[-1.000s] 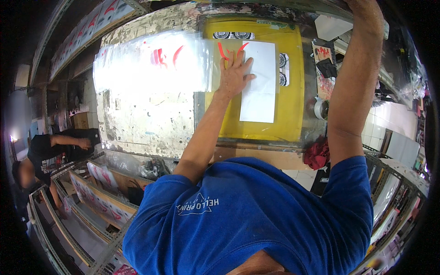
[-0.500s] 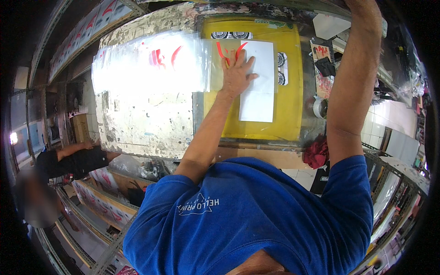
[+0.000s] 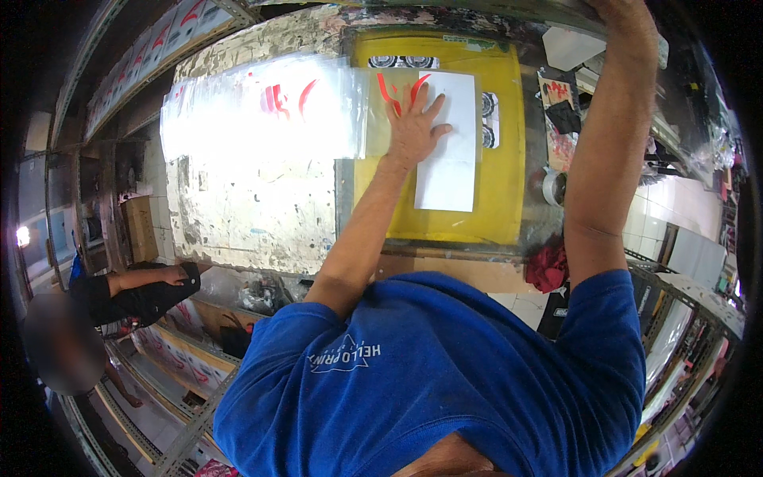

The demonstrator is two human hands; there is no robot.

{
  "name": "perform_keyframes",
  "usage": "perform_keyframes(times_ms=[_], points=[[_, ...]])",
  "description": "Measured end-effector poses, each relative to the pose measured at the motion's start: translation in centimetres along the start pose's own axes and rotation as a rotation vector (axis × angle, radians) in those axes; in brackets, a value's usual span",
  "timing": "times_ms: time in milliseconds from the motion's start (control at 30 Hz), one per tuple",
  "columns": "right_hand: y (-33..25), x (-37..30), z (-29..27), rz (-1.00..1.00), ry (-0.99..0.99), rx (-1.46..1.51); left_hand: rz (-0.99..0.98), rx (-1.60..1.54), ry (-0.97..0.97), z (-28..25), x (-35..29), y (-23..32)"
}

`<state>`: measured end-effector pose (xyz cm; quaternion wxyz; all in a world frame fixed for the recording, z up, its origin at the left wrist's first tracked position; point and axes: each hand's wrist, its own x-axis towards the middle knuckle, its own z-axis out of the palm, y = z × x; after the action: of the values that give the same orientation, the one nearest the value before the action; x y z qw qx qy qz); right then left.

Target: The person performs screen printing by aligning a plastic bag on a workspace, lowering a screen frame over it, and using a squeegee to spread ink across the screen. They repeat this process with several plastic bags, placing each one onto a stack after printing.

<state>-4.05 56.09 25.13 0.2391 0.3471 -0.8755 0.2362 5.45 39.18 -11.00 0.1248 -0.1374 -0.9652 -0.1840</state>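
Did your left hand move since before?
Yes, slightly: the left hand has shifted right, farther over the white paper, which stays put on the yellow panel.

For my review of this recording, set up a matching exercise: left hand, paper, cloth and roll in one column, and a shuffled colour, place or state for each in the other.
Column one:
1. Left hand
2. Paper
3. Cloth
4. Roll

Column two:
A. Dark red and crumpled
B. Ring-shaped, to the right of the yellow panel
C. Palm down, fingers spread
D. White and oblong, lying over the yellow panel

Pairs: 1-C, 2-D, 3-A, 4-B
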Motion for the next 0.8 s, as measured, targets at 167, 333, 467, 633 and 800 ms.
perform_keyframes(times_ms=[167, 333, 467, 633, 800], points=[[1.2, -0.9, 1.1, 0.12, -0.059, -0.08, -0.153, -0.456, 0.402, -6.7, 0.9, 1.5], [-0.8, -7.4, 3.4, 0.115, 0.065, 0.097, -0.169, -1.261, 0.775, -14.8, -0.5, 2.8], [-4.2, -13.9, 6.0, 0.015, 0.022, -0.071, -0.501, -1.256, 0.598, -16.3, -5.8, 2.7], [-4.6, -19.5, 10.6, 0.231, -0.181, 0.064, -0.603, -1.064, 0.412, -10.2, -13.5, 0.1], [-4.2, -25.1, 16.6, 0.27, -0.451, 0.002, -0.424, -0.305, 0.356, -6.6, -16.5, -1.9]])
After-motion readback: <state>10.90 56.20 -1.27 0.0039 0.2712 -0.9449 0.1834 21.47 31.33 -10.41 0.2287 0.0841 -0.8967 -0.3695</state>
